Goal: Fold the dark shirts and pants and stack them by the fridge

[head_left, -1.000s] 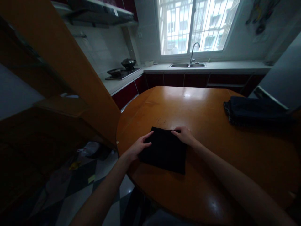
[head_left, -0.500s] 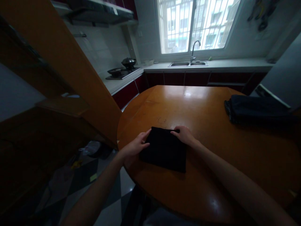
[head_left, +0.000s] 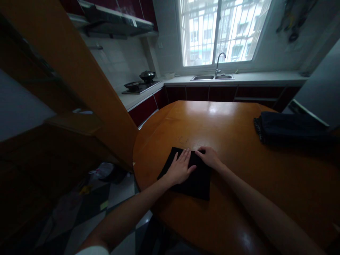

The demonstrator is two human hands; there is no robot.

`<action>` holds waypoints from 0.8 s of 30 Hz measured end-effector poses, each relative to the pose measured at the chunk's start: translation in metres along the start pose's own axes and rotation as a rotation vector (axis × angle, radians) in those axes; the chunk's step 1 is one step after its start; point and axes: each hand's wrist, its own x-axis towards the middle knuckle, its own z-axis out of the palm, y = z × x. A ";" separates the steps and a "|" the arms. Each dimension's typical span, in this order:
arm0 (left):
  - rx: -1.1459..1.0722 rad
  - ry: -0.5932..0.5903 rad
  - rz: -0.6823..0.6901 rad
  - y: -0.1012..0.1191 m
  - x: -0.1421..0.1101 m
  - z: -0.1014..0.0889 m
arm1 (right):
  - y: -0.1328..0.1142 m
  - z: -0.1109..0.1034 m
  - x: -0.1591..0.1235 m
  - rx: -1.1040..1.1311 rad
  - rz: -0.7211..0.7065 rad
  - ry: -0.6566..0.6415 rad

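Note:
A folded black cloth (head_left: 195,187) lies flat on the wooden table (head_left: 233,198); its exact kind of garment or fabric does not show. My left hand (head_left: 179,169) rests palm down on its middle and far part, fingers stretched out and thumb spread to the right. At the cloth's far right corner is my right hand (head_left: 209,156), its thumb on top and its fingers curled over the edge, pinching the corner. The cloth's near edge and left corner show past my left hand.
A dark folded pile of cloth (head_left: 289,127) sits at the table's right side. Beyond the table run a counter with a sink (head_left: 203,77) and a stove (head_left: 140,87) holding pans. A wooden partition (head_left: 106,81) stands left. Bags (head_left: 103,170) lie on the floor.
My left hand has left the cloth's left edge and moved right onto its top, now lying flat. My right hand stays at the far right corner. The view has tipped slightly upward.

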 end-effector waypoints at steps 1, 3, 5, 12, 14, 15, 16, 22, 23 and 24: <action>0.014 -0.004 -0.036 -0.004 -0.002 -0.001 | 0.000 -0.001 0.000 -0.024 0.032 0.009; 0.023 -0.010 -0.114 -0.010 -0.004 -0.003 | 0.000 -0.004 0.000 -0.088 0.102 0.012; 0.018 -0.010 -0.187 -0.013 -0.005 -0.004 | -0.002 -0.010 0.001 -0.153 0.165 0.017; 0.028 0.012 -0.242 -0.015 -0.004 0.000 | -0.045 -0.012 -0.036 -0.328 -0.148 0.261; 0.039 0.013 -0.235 -0.015 -0.005 -0.001 | -0.055 0.000 -0.057 -0.335 -0.305 0.143; 0.043 0.013 -0.231 -0.015 -0.005 -0.001 | -0.057 0.006 -0.067 -0.338 -0.339 0.073; 0.047 0.014 -0.227 -0.015 -0.006 -0.002 | -0.055 0.011 -0.074 -0.343 -0.347 0.012; 0.030 0.023 -0.207 -0.017 -0.008 -0.003 | -0.020 0.005 -0.070 -0.368 -0.122 -0.062; 0.027 0.023 -0.209 -0.017 -0.008 -0.002 | -0.014 0.000 -0.063 -0.369 -0.073 -0.060; 0.025 0.023 -0.212 -0.017 -0.007 -0.003 | -0.008 -0.005 -0.057 -0.365 -0.013 -0.061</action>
